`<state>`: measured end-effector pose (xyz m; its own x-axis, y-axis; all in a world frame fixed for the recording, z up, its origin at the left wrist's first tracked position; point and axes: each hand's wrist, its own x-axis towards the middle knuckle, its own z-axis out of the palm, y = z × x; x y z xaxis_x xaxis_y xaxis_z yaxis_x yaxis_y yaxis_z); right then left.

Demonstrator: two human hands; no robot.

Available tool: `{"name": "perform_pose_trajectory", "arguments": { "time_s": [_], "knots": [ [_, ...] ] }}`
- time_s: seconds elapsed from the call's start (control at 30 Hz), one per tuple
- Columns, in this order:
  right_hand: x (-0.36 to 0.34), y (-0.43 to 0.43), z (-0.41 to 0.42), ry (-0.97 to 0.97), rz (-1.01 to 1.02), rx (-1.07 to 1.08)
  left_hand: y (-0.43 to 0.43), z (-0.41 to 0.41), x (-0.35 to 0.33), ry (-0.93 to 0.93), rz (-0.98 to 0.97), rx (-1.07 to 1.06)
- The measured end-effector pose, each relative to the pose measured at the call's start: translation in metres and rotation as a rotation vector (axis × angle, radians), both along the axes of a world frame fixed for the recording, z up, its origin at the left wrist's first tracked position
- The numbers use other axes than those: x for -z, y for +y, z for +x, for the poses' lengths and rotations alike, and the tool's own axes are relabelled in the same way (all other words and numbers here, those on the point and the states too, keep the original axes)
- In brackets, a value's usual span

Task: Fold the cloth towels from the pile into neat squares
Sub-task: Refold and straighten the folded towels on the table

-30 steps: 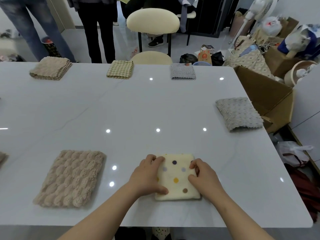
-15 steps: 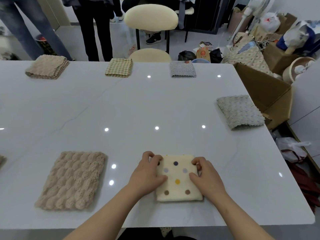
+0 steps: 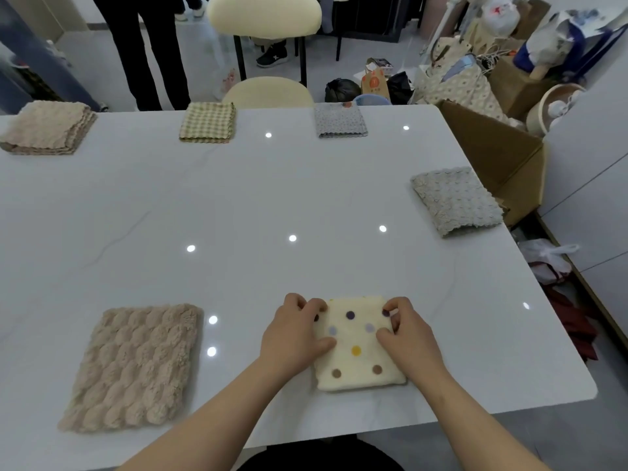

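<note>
- Left hand point(image 3: 295, 334) grips the left edge of the dotted towel point(image 3: 356, 356): its fingers are curled at the far left corner and its thumb lies flat on the top face.
- Right hand point(image 3: 409, 336) mirrors it on the right edge, with its fingers bent over the far right corner and its thumb pressing on the cloth.
- The dotted towel is cream with purple, lilac, yellow and brown spots. It is folded into a thick, nearly square pad and lies flat on the white worktop point(image 3: 238, 198) near the front edge, right of centre.
- Its slightly longer axis runs from the person toward the far side, leaning a little to the left. The rounded, thick edge faces the person.
- No writing shows on the towel. An orange paper bag point(image 3: 375, 81) on the floor beyond the worktop bears a printed mark too small to read.
- Other folded cloths lie well apart: a fluffy beige towel point(image 3: 132, 367) to the left, a grey bobbled towel point(image 3: 455, 200) by the right edge, and a beige stack point(image 3: 46, 127), a checked cloth point(image 3: 208, 122) and a grey patterned cloth point(image 3: 339, 120) along the far edge.
- An open cardboard box point(image 3: 492, 158) stands just beside the right edge.
</note>
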<state>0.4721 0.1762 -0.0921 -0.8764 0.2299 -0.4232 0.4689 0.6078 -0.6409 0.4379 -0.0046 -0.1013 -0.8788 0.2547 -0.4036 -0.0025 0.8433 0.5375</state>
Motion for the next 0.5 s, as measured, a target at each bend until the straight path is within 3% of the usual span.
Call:
{"name": "perform_pose_trajectory", "arguments": {
  "time_s": [0.5],
  "knots": [
    [-0.003,0.059,-0.002,-0.101,0.196,-0.247,0.055,0.013,-0.002,0.036,-0.038,-0.021]
  ]
}}
